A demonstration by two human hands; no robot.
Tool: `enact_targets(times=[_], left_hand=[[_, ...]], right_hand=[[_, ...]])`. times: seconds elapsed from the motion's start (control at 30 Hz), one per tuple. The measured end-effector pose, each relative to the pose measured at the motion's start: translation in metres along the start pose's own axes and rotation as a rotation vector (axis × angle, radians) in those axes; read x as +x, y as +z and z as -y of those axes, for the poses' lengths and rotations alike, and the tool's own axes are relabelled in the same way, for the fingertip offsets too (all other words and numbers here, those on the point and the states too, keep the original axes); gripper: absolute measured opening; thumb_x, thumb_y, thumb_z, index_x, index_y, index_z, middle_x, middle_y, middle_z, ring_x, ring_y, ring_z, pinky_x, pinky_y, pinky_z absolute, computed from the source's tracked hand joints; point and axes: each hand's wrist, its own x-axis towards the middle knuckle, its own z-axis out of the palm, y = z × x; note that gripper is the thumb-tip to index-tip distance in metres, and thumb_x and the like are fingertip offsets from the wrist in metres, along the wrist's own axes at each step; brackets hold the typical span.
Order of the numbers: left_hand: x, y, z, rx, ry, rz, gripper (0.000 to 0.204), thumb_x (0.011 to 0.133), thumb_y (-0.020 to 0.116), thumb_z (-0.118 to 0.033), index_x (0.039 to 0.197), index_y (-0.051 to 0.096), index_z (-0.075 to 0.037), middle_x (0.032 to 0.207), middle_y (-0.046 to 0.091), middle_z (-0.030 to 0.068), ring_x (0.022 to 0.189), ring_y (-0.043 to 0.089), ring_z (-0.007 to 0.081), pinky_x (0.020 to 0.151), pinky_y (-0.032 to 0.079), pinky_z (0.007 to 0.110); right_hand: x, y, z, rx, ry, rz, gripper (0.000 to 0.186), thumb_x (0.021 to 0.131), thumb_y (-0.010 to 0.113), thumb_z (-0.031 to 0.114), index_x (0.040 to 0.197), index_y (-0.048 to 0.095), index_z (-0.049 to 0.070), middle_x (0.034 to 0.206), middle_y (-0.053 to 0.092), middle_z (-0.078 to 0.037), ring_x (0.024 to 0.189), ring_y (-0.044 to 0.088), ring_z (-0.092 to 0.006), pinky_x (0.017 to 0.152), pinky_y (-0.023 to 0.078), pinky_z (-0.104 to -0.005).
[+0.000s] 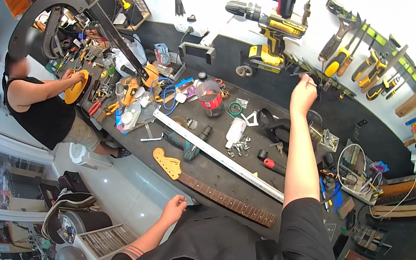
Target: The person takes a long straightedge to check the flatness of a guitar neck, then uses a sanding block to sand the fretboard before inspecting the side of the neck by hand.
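My right hand (303, 95) is stretched up to the dark wall behind the bench, its fingers pinched at a rack of thin tools (331, 83). What lies between those fingertips is too small to make out. My left hand (173, 209) hangs low in front of the bench edge, fingers curled in, with nothing visible in it. Nearest to it on the bench lies a guitar neck (224, 198) with a pale headstock and dark fretboard. A long white ruler (215, 155) stretches across the bench behind the neck.
A cordless drill (276, 31) hangs left of my right hand; pliers and screwdrivers (371, 72) hang to its right. A bottle (209, 96), a white squeeze bottle (235, 132) and a teal power tool (191, 150) are on the bench. A person (37, 96) works at the left.
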Motion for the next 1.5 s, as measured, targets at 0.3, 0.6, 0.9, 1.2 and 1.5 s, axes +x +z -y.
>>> enact_targets(times=[0.3, 0.6, 0.9, 1.2, 1.5], left_hand=[[-0.009, 0.0, 0.006, 0.035, -0.033, -0.003, 0.016, 0.109, 0.065, -0.007, 0.121, 0.067, 0.003, 0.097, 0.069, 0.0063, 0.088, 0.069, 0.0149, 0.082, 0.061, 0.033], [0.005, 0.002, 0.007, 0.011, -0.023, 0.005, 0.015, 0.108, 0.066, -0.009, 0.119, 0.067, 0.002, 0.095, 0.07, 0.0072, 0.085, 0.07, 0.0162, 0.08, 0.06, 0.034], [0.007, -0.008, 0.005, 0.085, -0.004, 0.001, 0.015, 0.107, 0.068, -0.01, 0.117, 0.068, 0.001, 0.093, 0.071, 0.0059, 0.083, 0.069, 0.0147, 0.078, 0.059, 0.033], [0.011, -0.003, 0.001, 0.088, -0.02, 0.023, 0.014, 0.106, 0.068, -0.009, 0.116, 0.068, 0.001, 0.091, 0.071, 0.0063, 0.081, 0.07, 0.015, 0.078, 0.058, 0.033], [0.006, -0.011, 0.02, 0.076, -0.033, 0.03, 0.014, 0.106, 0.068, -0.009, 0.117, 0.068, 0.0, 0.093, 0.072, 0.0059, 0.081, 0.07, 0.0154, 0.077, 0.058, 0.033]], right_hand=[[0.001, -0.012, -0.012, -0.058, -0.032, 0.0, 0.035, 0.115, 0.057, 0.024, 0.106, 0.08, -0.001, 0.097, 0.079, -0.025, 0.094, 0.077, -0.0425, 0.085, 0.057, -0.0486], [0.009, 0.002, -0.01, -0.051, -0.03, 0.023, 0.039, 0.111, 0.067, 0.028, 0.09, 0.069, -0.004, 0.083, 0.071, -0.024, 0.076, 0.068, -0.0415, 0.075, 0.052, -0.0481], [-0.005, 0.007, 0.011, -0.046, 0.026, -0.108, 0.038, 0.109, 0.071, 0.036, 0.09, 0.065, 0.003, 0.07, 0.065, -0.013, 0.063, 0.061, -0.0305, 0.067, 0.05, -0.046], [0.004, -0.013, -0.007, -0.311, -0.126, -0.018, 0.03, 0.109, 0.07, 0.038, 0.1, 0.065, 0.009, 0.082, 0.074, -0.015, 0.081, 0.072, -0.0444, 0.071, 0.054, -0.0533], [0.012, -0.021, -0.002, -0.404, -0.264, -0.038, 0.026, 0.106, 0.073, 0.034, 0.096, 0.066, 0.011, 0.081, 0.076, -0.011, 0.075, 0.073, -0.0405, 0.066, 0.055, -0.0515]])
